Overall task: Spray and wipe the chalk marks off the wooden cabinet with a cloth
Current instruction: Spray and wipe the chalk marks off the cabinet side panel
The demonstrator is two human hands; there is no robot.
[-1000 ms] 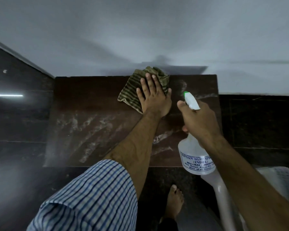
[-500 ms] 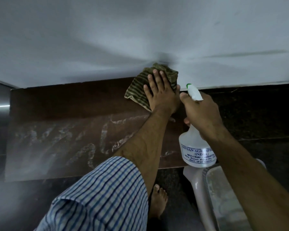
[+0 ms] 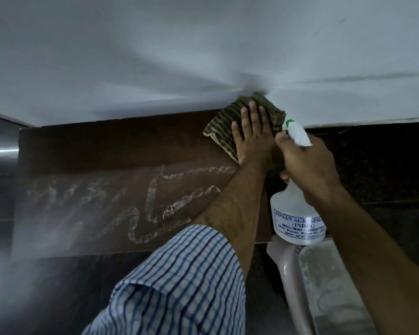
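A dark brown wooden cabinet (image 3: 111, 146) runs across the middle, with white chalk marks (image 3: 155, 206) smeared over its lower half. My left hand (image 3: 253, 136) presses flat, fingers spread, on a green striped cloth (image 3: 223, 126) at the cabinet's upper right corner, against the wall. My right hand (image 3: 307, 165) grips a clear spray bottle (image 3: 295, 218) with a white and green nozzle (image 3: 296, 131), held just right of the left hand.
A white wall (image 3: 203, 56) rises above the cabinet. Dark stone surfaces lie to the right (image 3: 385, 160) and below. A white plastic chair (image 3: 324, 286) stands at the lower right. A shiny metal surface (image 3: 0, 146) borders the left.
The view has shifted right and up, showing more chalk marks on the left. My left hand and the cloth slid up to the cabinet's top right corner; the bottle followed.
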